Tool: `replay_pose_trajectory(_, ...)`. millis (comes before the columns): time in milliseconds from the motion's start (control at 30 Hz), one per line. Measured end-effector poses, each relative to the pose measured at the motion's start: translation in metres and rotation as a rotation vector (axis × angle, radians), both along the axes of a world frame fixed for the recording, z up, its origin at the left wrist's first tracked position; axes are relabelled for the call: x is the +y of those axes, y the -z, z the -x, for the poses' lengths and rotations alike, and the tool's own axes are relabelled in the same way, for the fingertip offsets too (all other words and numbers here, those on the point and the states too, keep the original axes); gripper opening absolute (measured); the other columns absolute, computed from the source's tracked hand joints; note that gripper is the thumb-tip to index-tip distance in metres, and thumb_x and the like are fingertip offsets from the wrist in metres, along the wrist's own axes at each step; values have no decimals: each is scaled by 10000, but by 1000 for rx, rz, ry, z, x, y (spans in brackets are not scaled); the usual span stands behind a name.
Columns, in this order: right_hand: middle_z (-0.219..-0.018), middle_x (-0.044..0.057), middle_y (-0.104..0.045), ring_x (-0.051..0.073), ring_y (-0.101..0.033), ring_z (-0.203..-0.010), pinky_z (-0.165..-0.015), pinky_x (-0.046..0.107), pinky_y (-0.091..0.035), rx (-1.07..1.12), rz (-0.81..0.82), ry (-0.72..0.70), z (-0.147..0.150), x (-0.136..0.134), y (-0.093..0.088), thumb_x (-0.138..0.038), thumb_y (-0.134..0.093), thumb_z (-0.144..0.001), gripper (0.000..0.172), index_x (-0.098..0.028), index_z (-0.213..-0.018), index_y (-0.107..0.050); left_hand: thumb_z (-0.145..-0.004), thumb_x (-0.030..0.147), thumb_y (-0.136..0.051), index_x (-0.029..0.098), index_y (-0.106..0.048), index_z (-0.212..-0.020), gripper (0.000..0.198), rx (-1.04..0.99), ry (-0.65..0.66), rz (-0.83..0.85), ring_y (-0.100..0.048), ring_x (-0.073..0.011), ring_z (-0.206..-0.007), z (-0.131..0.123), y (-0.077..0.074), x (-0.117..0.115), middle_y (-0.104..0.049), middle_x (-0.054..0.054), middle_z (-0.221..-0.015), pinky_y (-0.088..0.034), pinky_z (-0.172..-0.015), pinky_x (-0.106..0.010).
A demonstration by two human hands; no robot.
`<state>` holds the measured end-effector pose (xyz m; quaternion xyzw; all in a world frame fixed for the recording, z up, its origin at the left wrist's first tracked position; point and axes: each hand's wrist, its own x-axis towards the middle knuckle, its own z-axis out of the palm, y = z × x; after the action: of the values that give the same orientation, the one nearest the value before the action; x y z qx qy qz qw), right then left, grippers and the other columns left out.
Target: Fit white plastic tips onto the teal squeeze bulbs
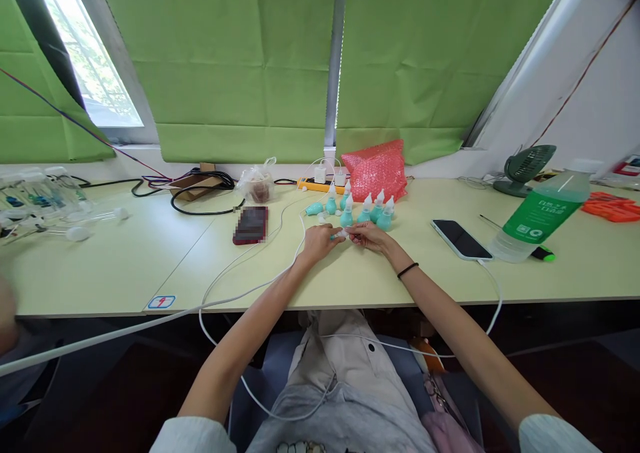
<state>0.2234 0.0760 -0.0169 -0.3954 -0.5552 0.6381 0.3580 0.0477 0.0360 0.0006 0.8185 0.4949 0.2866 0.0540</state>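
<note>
Desk point(380, 283): pale yellow
Room: green blinds point(215, 66) hang behind, a red bag point(376, 173) below them
Small piece point(342, 234): teal and white, partly covered by fingers, over the desk just in front of the teal bottles point(385, 221), most upright with tips up
Long axis: roughly sideways, teal end to the left, white end to the right
Left hand point(319, 241): fingers pinching the teal end
Right hand point(369, 235): fingers pinching the white end

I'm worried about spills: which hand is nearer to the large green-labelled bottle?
Right. The right hand is to the left of the bottle, with the plugged-in phone between them; the left hand is farther off, on the right hand's far side.
</note>
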Motion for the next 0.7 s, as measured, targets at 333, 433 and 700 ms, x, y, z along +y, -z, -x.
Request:
replay_pose_trajectory(333, -970, 53, -536, 132, -547, -798, -675, 307, -475, 42, 2, 64, 5, 0, -2, -275, -449, -832, 238, -128, -1014, -494, -780, 413, -468, 276, -586, -1036, 314, -20, -40, -36, -555, -176, -827, -6, 1, -5, -622, -27, -871, -336, -659, -227)
replay_pose_trajectory(433, -987, 56, -531, 138, -542, -818, -694, 319, -469, 55, -14, 91, 9, 1, 0, -278, -449, -832, 241, -132, -1018, -493, -780, 426, -460, 258, -578, -1049, 338, -62, -70, -45, -559, -179, -835, -7, 3, -2, -628, -33, -885, -346, -667, -230)
replay_pose_trajectory(700, -931, 44, -543, 122, -548, -763, -651, 293, -474, 50, -84, 107, 10, 0, -1, -279, -451, -831, 229, -121, -990, -501, -798, 401, -457, 156, -571, -972, 321, -139, -56, -16, -570, -161, -794, -9, 11, 10, -625, -46, -879, -424, -695, -287)
